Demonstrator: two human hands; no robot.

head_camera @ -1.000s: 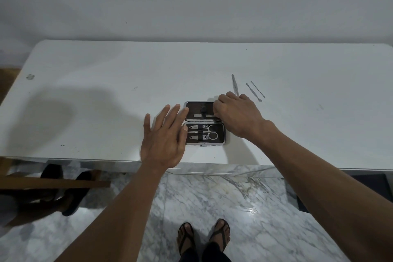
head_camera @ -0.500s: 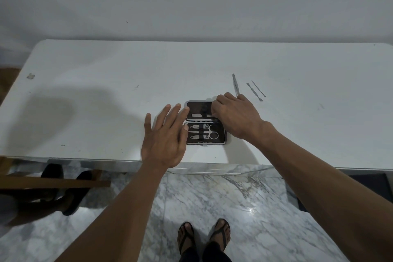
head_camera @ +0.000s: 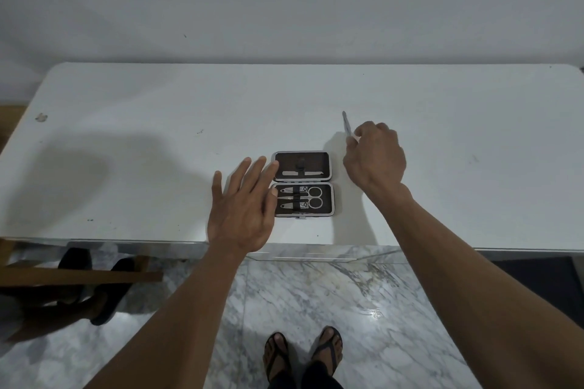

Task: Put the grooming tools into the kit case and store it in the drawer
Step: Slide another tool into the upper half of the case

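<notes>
The kit case [head_camera: 302, 157] lies open near the front of the white table [head_camera: 158, 142]. Its near half [head_camera: 328, 199] holds scissors and two clippers under a strap, and its far half holds a small file. My left hand [head_camera: 243, 215] lies flat with spread fingers, its fingertips against the case's left edge. My right hand [head_camera: 376, 155] is to the right of the case and beyond it, fingers curled on the near end of a thin metal tool [head_camera: 346, 121] that still rests on the table. Two other thin tools are hidden behind this hand.
A grey wall stands right behind the table. Below the table's front edge is a marble floor with my sandalled feet [head_camera: 303, 354]. At the lower left are wooden bars [head_camera: 79, 276] and dark shoes [head_camera: 104, 287].
My right hand left the case's far half and moved right and away to the thin tool, closing on its end. The case and my left hand stayed put.
</notes>
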